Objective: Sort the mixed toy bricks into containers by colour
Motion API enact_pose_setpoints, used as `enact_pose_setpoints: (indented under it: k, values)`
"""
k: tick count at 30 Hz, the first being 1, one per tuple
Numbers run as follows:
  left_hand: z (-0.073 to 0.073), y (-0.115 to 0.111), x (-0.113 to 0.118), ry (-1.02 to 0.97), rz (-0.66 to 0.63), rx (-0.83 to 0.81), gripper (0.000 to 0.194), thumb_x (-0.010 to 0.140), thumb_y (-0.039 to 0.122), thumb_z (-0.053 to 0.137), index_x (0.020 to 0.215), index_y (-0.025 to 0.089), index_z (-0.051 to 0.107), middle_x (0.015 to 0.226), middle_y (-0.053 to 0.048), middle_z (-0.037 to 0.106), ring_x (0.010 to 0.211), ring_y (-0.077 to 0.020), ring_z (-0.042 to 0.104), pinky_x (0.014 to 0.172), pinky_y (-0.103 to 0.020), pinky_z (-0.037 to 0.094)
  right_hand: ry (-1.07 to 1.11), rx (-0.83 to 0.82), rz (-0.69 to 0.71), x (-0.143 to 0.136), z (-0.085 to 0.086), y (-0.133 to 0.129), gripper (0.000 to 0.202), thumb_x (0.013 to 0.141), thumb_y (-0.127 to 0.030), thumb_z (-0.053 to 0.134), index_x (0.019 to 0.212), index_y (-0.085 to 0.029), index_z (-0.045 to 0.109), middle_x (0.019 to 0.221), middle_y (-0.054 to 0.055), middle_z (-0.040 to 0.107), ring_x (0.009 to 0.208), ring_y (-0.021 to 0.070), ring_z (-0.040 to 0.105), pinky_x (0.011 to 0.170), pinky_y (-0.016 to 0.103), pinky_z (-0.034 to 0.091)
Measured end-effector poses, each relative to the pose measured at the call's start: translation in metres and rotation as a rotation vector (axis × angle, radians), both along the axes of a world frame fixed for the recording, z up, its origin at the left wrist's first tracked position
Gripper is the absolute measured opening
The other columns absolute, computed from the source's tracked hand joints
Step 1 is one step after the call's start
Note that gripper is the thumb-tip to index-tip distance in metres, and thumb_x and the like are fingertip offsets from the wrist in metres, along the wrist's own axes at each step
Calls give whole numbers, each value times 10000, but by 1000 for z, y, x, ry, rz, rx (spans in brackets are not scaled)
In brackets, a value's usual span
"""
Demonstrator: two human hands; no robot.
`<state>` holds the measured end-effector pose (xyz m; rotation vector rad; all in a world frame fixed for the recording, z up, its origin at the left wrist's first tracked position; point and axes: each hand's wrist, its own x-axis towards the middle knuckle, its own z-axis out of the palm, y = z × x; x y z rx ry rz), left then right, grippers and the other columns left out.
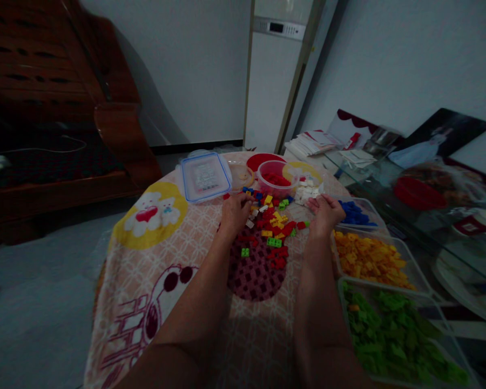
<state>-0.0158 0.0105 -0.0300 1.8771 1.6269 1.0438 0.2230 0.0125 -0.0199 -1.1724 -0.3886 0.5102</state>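
Note:
Loose toy building bricks in red, yellow, green, blue and white lie in a mixed pile (277, 220) in the middle of the table. My left hand (237, 212) is at the pile's left edge, fingers bent and drawn together; whatever is between them is too small to tell. On the other side, my right hand (327, 212) is beside the white bricks (306, 192), its fingertips pinched near them. What those fingertips hold, if anything, I cannot make out. Just right of this hand are blue bricks (355, 212) in a clear container.
Along the right stand clear boxes of yellow bricks (370, 259) and green bricks (397, 329). Behind the pile are a pink-rimmed tub (273, 186) of red bricks, a red lid (263, 160) and a blue-edged clear lid (206, 177). A glass table (413, 202) adjoins on the right.

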Motion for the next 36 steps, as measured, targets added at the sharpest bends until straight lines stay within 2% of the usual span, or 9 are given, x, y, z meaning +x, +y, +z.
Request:
enact_pose_setpoints:
  k: [7,13,16,19,21,24,27,30,36]
  values:
    - [0,0,0,17,-10,3,277,873,161,575,1001,207,817,962,-49,813,875,-210,727,880,-316,550,-134,77,36,7,-14,7,240,686,-314,728,861,-194,617,755,-8,665,767,181,742,712,332,658]
    - [0,2,-2,11,-9,-5,297,878,160,565,1030,195,817,957,-62,809,867,-213,726,875,-327,555,-153,-28,186,-6,-3,-2,230,682,-342,697,843,-185,648,645,-15,672,527,140,658,495,246,558]
    - [-1,2,-3,21,5,-2,299,873,153,567,1032,192,816,957,-70,806,882,-219,726,892,-336,556,-229,-98,342,-17,5,-8,229,673,-332,684,836,-172,674,582,-29,661,443,118,597,433,209,492]
    - [-2,2,-4,39,34,5,311,869,124,544,1014,184,813,971,-76,805,911,-221,728,912,-335,550,-369,-199,596,-33,9,-13,233,689,-327,687,851,-161,705,563,-32,659,428,110,575,410,189,440]
    - [-3,1,-4,41,55,10,338,873,105,513,1018,184,808,993,-75,805,931,-218,729,918,-329,547,-480,-269,751,-46,10,-13,219,718,-311,683,872,-162,725,569,-33,664,438,111,576,423,190,431]
    - [-3,2,-4,33,83,17,378,876,88,479,1052,183,800,1043,-74,804,966,-214,729,932,-321,544,-717,-347,871,-69,10,-14,191,774,-289,700,909,-169,762,609,-26,683,477,123,594,494,220,457]
    - [-4,2,-5,33,109,24,394,886,89,463,1079,172,796,1108,-89,797,1015,-218,727,965,-325,537,-1061,-423,878,-90,12,-15,141,793,-273,760,906,-196,796,775,33,767,724,183,714,682,260,516]
    - [-5,4,-5,28,116,38,385,910,113,457,1084,179,794,1129,-87,792,1042,-218,723,981,-326,534,-1318,-538,824,-101,16,-18,66,811,-230,764,858,-215,808,901,74,801,934,232,738,814,286,513]
    - [-8,5,-5,45,137,56,374,917,116,462,1079,182,793,1146,-93,789,1076,-223,721,994,-330,531,-1356,-598,813,-96,22,-19,116,884,-224,700,882,-227,816,960,75,810,970,225,736,816,274,504]
